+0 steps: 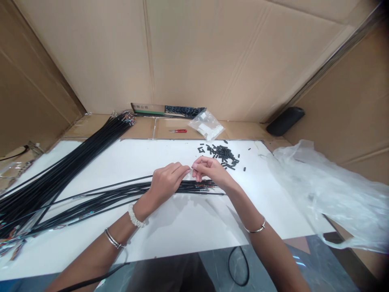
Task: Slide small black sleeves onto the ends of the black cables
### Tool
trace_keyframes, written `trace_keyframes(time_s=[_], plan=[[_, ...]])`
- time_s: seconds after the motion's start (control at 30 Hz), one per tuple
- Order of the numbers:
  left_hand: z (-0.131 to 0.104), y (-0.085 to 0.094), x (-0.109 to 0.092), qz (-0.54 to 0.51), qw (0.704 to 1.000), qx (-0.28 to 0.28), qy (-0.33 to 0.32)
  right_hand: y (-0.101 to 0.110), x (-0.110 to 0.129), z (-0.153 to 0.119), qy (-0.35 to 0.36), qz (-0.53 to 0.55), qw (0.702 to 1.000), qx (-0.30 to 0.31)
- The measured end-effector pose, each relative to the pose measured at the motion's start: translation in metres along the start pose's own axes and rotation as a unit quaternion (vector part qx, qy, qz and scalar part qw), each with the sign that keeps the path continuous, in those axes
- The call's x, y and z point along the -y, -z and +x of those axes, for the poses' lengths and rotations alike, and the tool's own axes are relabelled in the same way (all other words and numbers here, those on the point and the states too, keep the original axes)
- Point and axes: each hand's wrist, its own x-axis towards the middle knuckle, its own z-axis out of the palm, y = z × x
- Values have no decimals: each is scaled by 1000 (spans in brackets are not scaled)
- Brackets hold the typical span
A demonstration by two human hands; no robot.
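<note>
My left hand (168,180) is closed with its fingers pinched round the end of a black cable (121,182), above a bundle of black cables (121,192) on the white table. Close to its fingertips, my right hand (209,171) is curled, thumb and index finger together; what it holds, if anything, is too small to name. Coloured wire ends (206,185) show from the bundle below my right hand. Just beyond that hand lies a pile of short black tube pieces (223,152).
A thick bundle of black cables (75,162) crosses the left side. At the back lie a red-handled tool (181,131) and a clear bag (207,125). Plastic sheeting (334,190) covers the right side, near a black roll (285,121). Cardboard walls (194,52) stand around.
</note>
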Motion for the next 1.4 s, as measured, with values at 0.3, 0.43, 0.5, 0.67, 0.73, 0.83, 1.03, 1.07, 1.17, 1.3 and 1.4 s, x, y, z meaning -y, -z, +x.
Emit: trace_keyframes(time_s=[0.3,0.43,0.5,0.67,0.73,0.83,1.03,1.07,1.17,1.3,1.4], plan=[[3,5,2,-69,997,-11,38,-9,-12,6,43,101,993,-34],[6,10,0,-123,988,10,92,-12,-9,3,80,69,994,-40],[8,13,-2,-155,981,18,118,-13,-7,2,89,55,994,-37],[11,17,-5,-209,965,17,159,-16,-4,0,104,44,993,-34],[10,16,-5,-218,962,15,164,-18,-4,-1,111,46,992,-34],[10,14,-5,-222,961,9,165,-19,-3,-1,120,49,991,-36],[10,14,-6,-210,965,6,156,-21,-1,-3,126,43,990,-43],[10,14,-6,-205,967,7,152,-22,-1,-4,126,45,990,-44],[9,13,-4,-178,975,4,131,-23,-2,-4,118,60,990,-50],[6,11,0,-89,994,-12,61,-27,-7,-2,98,96,988,-64],[5,11,4,-23,1000,-21,0,-31,-12,0,87,143,983,-68]])
